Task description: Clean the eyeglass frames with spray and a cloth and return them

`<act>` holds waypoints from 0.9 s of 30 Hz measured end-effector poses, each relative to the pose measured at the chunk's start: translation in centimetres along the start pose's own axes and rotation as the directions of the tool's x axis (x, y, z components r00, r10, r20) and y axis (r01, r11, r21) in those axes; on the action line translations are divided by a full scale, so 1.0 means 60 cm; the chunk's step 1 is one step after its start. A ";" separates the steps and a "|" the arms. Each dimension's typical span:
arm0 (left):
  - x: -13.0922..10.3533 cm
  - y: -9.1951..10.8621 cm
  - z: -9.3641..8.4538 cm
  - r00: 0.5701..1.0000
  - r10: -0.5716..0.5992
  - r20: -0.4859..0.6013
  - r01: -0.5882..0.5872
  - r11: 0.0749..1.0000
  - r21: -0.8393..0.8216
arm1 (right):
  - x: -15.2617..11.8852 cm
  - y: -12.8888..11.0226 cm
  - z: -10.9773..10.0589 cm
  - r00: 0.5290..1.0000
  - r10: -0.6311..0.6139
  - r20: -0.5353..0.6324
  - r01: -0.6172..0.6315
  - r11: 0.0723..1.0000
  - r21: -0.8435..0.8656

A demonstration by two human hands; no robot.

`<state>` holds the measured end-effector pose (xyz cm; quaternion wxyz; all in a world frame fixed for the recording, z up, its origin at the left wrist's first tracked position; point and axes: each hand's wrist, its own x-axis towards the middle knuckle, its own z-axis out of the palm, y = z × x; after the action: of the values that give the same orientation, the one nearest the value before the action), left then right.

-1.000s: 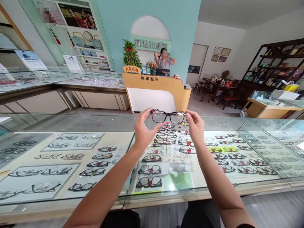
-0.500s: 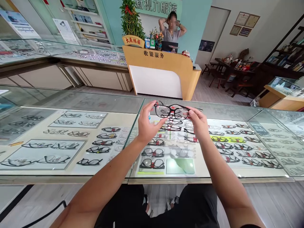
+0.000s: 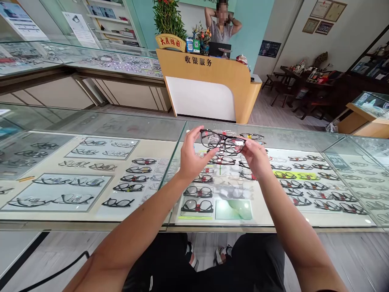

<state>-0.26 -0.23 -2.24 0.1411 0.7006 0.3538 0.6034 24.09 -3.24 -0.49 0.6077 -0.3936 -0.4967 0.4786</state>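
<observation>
1. Black-framed glasses (image 3: 223,140), up in the air over my glass-topped counter (image 3: 261,221), one end in each hand, right end dipping a bit lower.
2. My left hand (image 3: 192,158): fingertips on the frame's upper left corner, thumb stretched out by the lower rim, so the fingers are kinda bracketing that end.
3. My right hand (image 3: 258,158): fingers pinching the other end by the hinge.
4. Under the glass: rows of other frames (image 3: 197,191) plus a green card (image 3: 234,209).
5. Behind the wooden counter (image 3: 219,73) opposite, a person (image 3: 223,31) has both arms up.
</observation>
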 end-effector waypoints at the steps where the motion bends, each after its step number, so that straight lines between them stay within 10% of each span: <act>1: 0.000 0.000 0.000 1.000 -0.002 0.001 0.002 1.000 -0.005 | 0.000 0.000 0.001 1.000 -0.001 0.008 0.001 1.000 -0.001; 14: 0.003 0.003 -0.004 0.997 0.048 0.056 -0.055 0.991 0.121 | -0.001 -0.010 -0.009 0.993 -0.113 -0.024 0.105 0.969 -0.224; 20: 0.003 0.020 -0.007 0.969 0.178 0.171 -0.208 0.962 0.179 | -0.014 -0.028 0.001 0.931 -0.300 0.207 0.364 0.800 -0.478; 27: 0.001 0.030 -0.010 0.963 0.199 0.180 -0.232 0.955 0.184 | -0.017 -0.026 0.005 0.931 -0.265 0.252 0.353 0.832 -0.428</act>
<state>-0.24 -1.60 -0.91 0.0297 0.7918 0.3227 0.5178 24.06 -4.57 0.83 0.5168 -0.3965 -0.7074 0.2743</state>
